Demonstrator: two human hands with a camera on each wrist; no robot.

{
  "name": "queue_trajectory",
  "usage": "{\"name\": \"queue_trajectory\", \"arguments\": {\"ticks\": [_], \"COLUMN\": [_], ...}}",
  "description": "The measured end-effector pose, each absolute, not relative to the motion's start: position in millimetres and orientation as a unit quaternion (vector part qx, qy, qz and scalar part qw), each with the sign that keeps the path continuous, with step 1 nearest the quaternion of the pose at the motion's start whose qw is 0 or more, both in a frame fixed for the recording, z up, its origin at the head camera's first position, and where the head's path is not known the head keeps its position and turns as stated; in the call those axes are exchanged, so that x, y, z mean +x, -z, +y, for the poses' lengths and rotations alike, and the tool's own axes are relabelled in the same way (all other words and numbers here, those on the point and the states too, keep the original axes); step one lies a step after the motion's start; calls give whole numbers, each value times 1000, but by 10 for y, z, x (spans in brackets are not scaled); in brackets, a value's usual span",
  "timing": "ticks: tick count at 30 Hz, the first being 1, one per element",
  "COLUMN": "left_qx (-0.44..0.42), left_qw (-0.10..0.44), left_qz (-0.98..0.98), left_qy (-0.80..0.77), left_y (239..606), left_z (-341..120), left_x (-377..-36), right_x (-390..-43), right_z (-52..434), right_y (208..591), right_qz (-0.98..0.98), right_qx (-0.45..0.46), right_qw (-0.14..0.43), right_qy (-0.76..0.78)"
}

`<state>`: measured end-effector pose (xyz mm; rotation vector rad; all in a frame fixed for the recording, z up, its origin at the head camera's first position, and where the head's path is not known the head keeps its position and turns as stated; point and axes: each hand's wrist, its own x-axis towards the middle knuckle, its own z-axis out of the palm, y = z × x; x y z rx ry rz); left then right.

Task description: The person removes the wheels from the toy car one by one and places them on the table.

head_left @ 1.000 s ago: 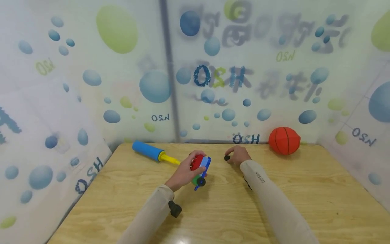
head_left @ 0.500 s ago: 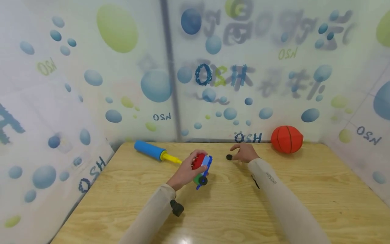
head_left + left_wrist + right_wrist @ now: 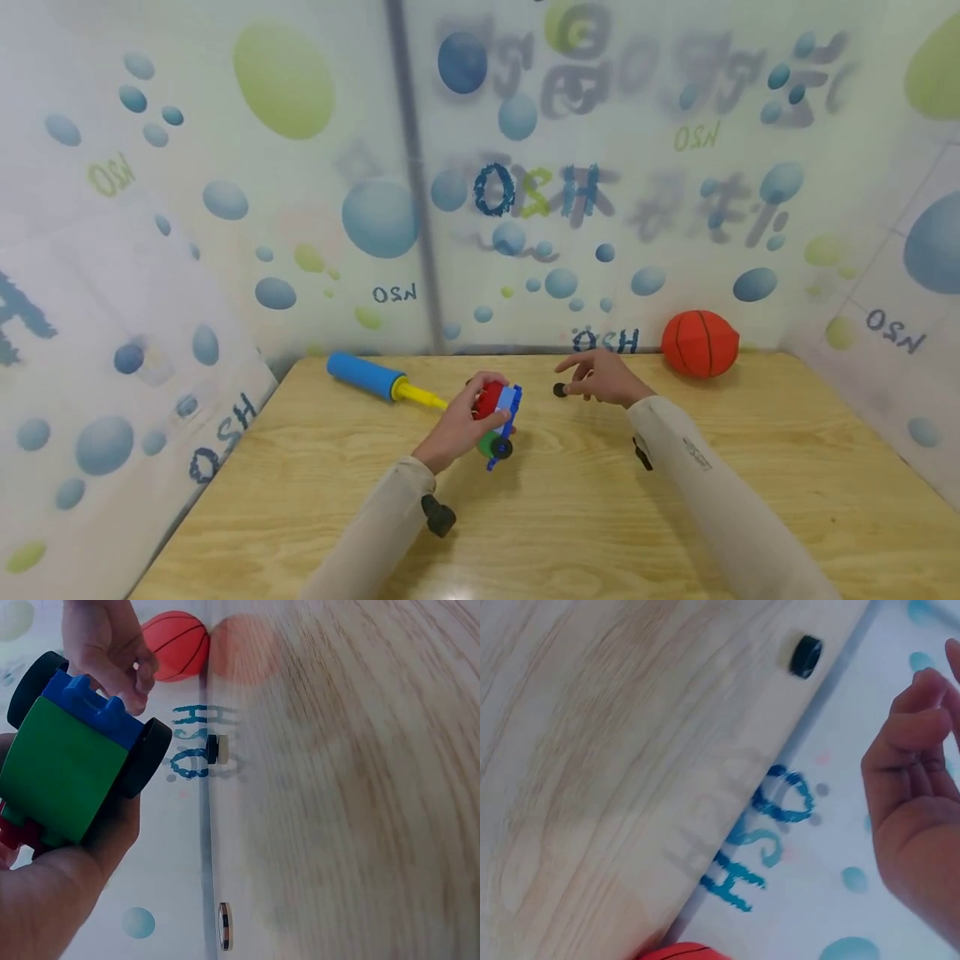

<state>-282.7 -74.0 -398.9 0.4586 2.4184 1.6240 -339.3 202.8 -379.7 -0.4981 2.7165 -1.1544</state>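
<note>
My left hand (image 3: 491, 402) grips a toy block car (image 3: 498, 417) with a red, blue and green body and black wheels, held just above the wooden table (image 3: 562, 517). The left wrist view shows the car's (image 3: 67, 772) green underside and two wheels. A small loose black wheel (image 3: 559, 389) lies on the table near the back edge. My right hand (image 3: 577, 377) hovers just right of it with relaxed fingers and holds nothing. In the right wrist view the wheel (image 3: 806, 656) lies apart from the fingers (image 3: 911, 742). A second small disc (image 3: 224, 926) lies at the table's back edge.
A blue and yellow hand pump (image 3: 375, 379) lies at the back left of the table. An orange ball (image 3: 700, 343) rests at the back right against the printed curtain (image 3: 525, 208), which closes in the table on three sides.
My right hand has let go of the small black wheel, opened its fingers and drawn a little to the right. The left hand keeps holding the toy car in place.
</note>
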Motion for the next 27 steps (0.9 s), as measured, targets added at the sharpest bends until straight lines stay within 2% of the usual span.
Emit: {"name": "queue_trajectory", "arguments": {"ticks": [14, 27], "left_qx": [135, 117], "left_qw": [133, 155], "left_qz": [754, 722], "left_qy": [-629, -664], "left_y": [3998, 3977], "left_z": [-762, -725], "left_x": [-2859, -2874], "right_x": [-3199, -3076], "right_z": [1899, 1798], "right_y": [3724, 3694], "right_qz": [868, 830], "right_qx": [-232, -315], "right_qw": [90, 133], "right_qy": [430, 442]}}
